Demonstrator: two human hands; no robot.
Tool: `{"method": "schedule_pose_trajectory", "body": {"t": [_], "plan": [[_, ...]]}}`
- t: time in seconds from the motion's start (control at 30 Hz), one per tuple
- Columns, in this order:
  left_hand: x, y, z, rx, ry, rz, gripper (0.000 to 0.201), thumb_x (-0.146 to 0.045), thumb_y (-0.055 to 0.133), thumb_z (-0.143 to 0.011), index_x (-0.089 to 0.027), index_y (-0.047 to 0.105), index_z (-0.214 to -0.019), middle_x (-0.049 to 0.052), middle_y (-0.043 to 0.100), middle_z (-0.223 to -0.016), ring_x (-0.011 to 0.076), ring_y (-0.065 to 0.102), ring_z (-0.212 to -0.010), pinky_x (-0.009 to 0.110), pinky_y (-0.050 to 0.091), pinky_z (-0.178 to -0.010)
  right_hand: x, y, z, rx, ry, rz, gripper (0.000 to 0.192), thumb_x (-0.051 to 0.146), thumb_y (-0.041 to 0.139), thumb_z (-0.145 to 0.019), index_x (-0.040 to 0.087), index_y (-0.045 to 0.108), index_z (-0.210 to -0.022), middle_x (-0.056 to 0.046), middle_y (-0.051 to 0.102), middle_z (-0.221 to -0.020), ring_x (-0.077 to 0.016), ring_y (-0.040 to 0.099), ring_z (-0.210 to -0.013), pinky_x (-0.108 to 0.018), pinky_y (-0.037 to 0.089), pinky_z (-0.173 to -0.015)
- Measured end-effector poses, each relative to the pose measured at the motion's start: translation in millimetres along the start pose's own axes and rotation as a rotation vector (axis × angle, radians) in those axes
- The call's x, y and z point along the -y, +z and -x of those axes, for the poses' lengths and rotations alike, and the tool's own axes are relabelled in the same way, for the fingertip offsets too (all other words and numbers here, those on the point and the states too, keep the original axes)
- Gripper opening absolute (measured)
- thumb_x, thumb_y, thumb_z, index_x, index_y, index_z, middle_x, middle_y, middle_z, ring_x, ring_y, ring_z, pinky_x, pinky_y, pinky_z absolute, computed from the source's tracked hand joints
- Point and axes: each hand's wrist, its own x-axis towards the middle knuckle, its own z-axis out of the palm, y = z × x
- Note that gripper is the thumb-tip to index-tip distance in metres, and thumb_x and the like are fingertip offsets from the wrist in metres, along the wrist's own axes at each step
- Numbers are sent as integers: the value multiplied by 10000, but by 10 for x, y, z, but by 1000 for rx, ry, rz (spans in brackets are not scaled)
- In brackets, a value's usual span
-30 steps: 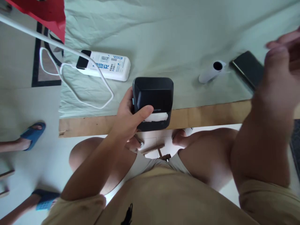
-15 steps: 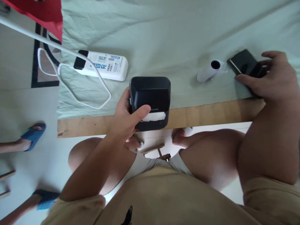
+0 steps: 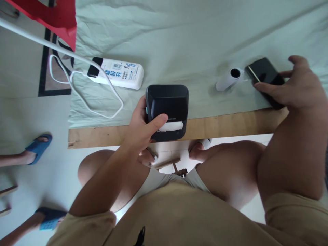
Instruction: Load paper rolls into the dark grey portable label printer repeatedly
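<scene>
Two hands are busy here, and we see a fair amount lying around them. Beyond the left hand (image 3: 139,128), on the pale green cloth (image 3: 179,37), lies a white power bank (image 3: 120,73) with a white cable (image 3: 84,102) looping off it toward the cloth's left edge; a red sheet (image 3: 56,18) pokes in at the far left corner. Between the two hands lies a small white roll (image 3: 228,79), its open core toward us, just beside the phone (image 3: 265,77) and well apart from the printer (image 3: 167,111). Nothing bars either hand. Beside us on the floor, someone else's feet in blue slippers (image 3: 38,147) show at the left. The left hand grips the printer, thumb across its front and fingers behind its left side, holding it at the table's bare wooden edge (image 3: 230,123), partly overhanging. The printer is a squat black box with rounded corners and a strip of white paper (image 3: 171,126) showing at its front slot, right by the thumb tip. The right hand (image 3: 294,89) closes on the phone, a dark slab lying on the cloth, thumb along its near side, fingers over its far end.
</scene>
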Motion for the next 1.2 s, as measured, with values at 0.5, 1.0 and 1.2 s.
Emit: {"method": "schedule_pose_trajectory", "body": {"t": [0.5, 1.0, 1.2], "plan": [[-77, 47, -13, 5, -20, 141, 509, -390, 904, -773, -254, 706, -1221, 7, 765, -1006, 181, 762, -901, 259, 644, -762, 1802, -75, 1296, 348, -713, -1150, 335, 350, 696, -870, 257, 385, -788, 67, 458, -644, -102, 380, -542, -292, 371, -535], [-120, 92, -82, -162, -117, 301, 274, -475, 716, -939, -202, 726, -936, 21, 777, -930, 286, 719, -1250, 425, 610, -1093, 1762, -8, 1228, 431, -610, -1287, 416, 351, 826, -792, 255, 424, -844, 55, 507, -746, -115, 438, -660, -296, 348, -602], [-147, 109, -83, -100, -94, 266, 237, -453, 747, -902, -222, 744, -954, 35, 784, -926, 313, 707, -1271, 439, 633, -1052, 1770, -181, 1162, 265, -679, -1207, 407, 265, 807, -762, 275, 407, -837, 77, 444, -668, -124, 417, -574, -313, 327, -558]]}}
